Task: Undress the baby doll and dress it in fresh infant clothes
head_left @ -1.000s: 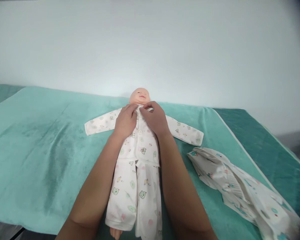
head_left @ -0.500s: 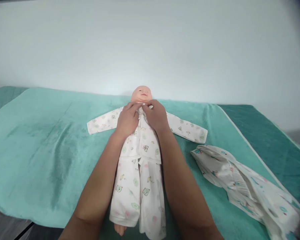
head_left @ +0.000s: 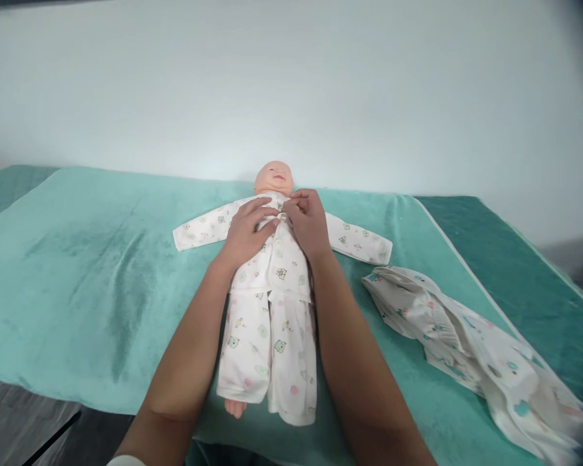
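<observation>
A baby doll (head_left: 274,178) lies on its back in the middle, dressed in a white printed shirt (head_left: 284,259) and matching trousers (head_left: 245,349). Across the left side of the shirt's chest rests my left hand (head_left: 250,233), its fingers spread and the thumb apart from the index finger. On the other side of the front opening, my right hand (head_left: 309,223) has bent fingers pinched at the shirt's edge, just below the neck. What lies between those fingertips is mostly hidden. Both sleeves stretch outwards, and a foot (head_left: 235,408) shows below one trouser leg.
A crumpled white printed cloth (head_left: 447,330) lies to the right of the doll. Under everything is a light green blanket (head_left: 78,278), with a darker green cover (head_left: 525,298) at the right. A pale wall (head_left: 291,84) rises behind.
Both hands have shifted slightly down the shirt front from the collar. My left fingers have spread apart, while my right fingers remain pinched. The view has shifted a little.
</observation>
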Tool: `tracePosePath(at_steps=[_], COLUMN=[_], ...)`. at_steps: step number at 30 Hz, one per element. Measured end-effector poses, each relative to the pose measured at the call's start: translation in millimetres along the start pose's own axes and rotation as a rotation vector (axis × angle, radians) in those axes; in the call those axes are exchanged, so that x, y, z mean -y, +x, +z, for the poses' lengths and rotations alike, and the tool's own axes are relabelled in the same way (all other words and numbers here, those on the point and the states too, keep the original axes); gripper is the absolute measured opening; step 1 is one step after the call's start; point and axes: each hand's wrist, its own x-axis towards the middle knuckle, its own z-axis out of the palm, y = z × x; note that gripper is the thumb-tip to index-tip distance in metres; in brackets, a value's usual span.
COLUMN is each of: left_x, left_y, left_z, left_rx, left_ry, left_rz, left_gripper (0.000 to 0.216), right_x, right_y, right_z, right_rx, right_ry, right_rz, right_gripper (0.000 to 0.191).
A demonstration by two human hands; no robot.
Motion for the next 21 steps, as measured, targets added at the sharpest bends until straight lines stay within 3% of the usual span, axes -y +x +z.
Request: tracePosePath(at_steps=[3, 5, 11, 21], left_x=[0, 0, 0, 1], left_y=[-1, 0, 1, 1], left_z=[-1, -1, -1, -3], left_rx=[0.002, 0.008, 0.001, -0.033], left_ry=[-0.005, -0.003, -0.041, -0.184], left_rz=[-0.002, -0.008, -0.041, -0.063], left_gripper=[0.018, 0.018, 0.020, 0.009], right_x=[3, 5, 7, -3], right_y=[-9, -13, -13, -12], right_z=[-13, -20, -18, -14], right_rx=[0.225, 0.288, 0.216, 0.178], right_ry=[-0.001, -0.010, -0.092, 0.042], right_rz=[0.007, 0.020, 0.021, -0.022], right_gripper=[0.028, 0.030, 0.023, 0.025])
